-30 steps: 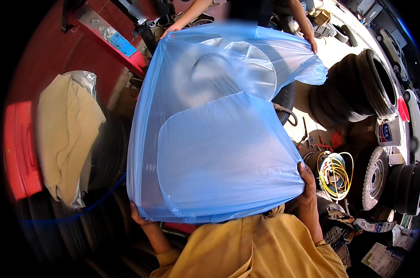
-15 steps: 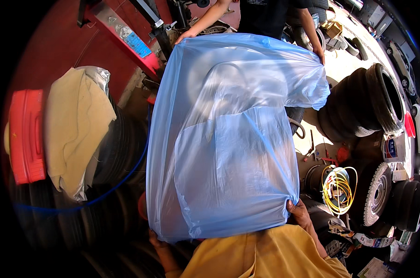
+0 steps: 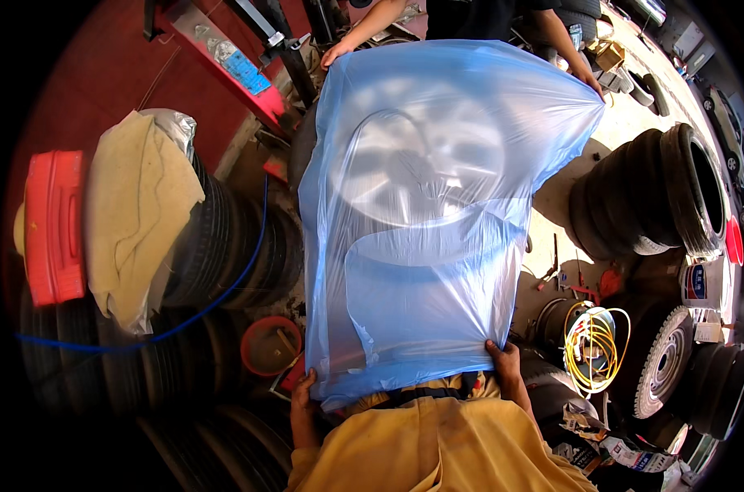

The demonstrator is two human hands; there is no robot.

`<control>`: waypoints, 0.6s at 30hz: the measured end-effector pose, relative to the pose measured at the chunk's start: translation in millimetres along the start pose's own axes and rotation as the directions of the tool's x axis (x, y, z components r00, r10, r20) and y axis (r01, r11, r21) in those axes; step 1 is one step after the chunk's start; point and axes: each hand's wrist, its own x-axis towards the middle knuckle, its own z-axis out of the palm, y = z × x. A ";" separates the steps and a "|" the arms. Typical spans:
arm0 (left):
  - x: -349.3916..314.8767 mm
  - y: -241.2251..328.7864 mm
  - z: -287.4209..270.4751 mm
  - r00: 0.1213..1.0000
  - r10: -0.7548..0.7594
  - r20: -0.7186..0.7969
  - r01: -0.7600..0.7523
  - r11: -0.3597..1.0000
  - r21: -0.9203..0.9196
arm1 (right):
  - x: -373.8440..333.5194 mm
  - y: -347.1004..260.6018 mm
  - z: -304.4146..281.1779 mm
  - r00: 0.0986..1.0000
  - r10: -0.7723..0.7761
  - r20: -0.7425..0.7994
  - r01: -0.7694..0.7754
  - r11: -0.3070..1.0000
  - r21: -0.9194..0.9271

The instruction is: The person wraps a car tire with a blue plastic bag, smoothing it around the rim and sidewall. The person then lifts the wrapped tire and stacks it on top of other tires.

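A translucent blue plastic sheet (image 3: 438,303), possibly a large bag, is stretched out in front of me. My left hand (image 3: 304,392) is closed on its near left corner, and my right hand (image 3: 506,365) grips the near right corner. Opposite me, a person in dark clothing holds the far corners with a left-side hand (image 3: 337,53) and a right-side hand (image 3: 588,78). Through the film shows a silver spoked wheel rim (image 3: 364,184), blurred by the plastic. Whether the film touches the wheel I cannot tell.
On the left, a beige cloth (image 3: 138,213) and red plastic case (image 3: 54,230) lie over stacked tyres (image 3: 232,246); a blue hose (image 3: 200,328) crosses there. A red bucket (image 3: 267,348) stands low. At right are a tyre stack (image 3: 634,193), yellow coiled hose (image 3: 593,348) and steel wheel (image 3: 666,361).
The sheet has been pulled flatter and tauter, its far right corner drawn outward. The wheel rim shows more plainly beneath. My hands have risen slightly in view, with the right one shifted left.
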 end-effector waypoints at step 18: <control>-15.7 52.9 1.2 0.966 0.256 0.028 -0.256 0.967 0.010 | 24.4 -57.3 -56.6 0.998 -0.047 -0.039 0.049 0.997 0.056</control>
